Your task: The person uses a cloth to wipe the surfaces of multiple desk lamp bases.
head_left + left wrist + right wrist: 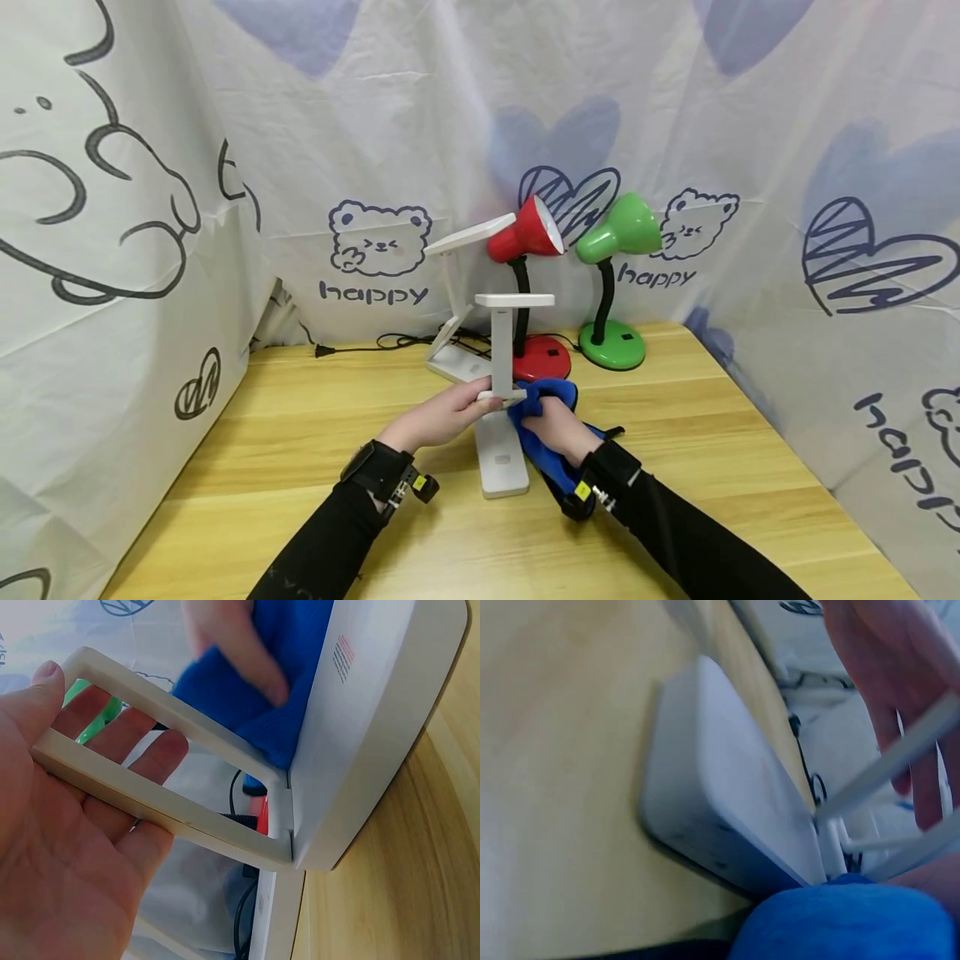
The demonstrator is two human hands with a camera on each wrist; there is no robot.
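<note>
A white folding desk lamp (pixel 502 350) stands at mid-table, its flat base (pixel 501 454) toward the near edge. My left hand (pixel 442 414) holds the lamp's open frame-like lower arm (pixel 127 780); in the left wrist view the thumb and fingers wrap its side bars. On the base's right side my right hand (pixel 558 429) grips a blue cloth (pixel 543 454) with black edging. The left wrist view has the cloth (pixel 232 697) against the base near the hinge. In the right wrist view, the cloth (pixel 847 922) hides part of the base (pixel 705 772).
Behind stand a second white lamp (pixel 450 287), a red lamp (pixel 542 358) and a green lamp (pixel 612 346). A black cord with a plug (pixel 325 351) lies along the table's back. Printed white curtains (pixel 450 108) enclose the wooden table (pixel 300 433) at the back and sides.
</note>
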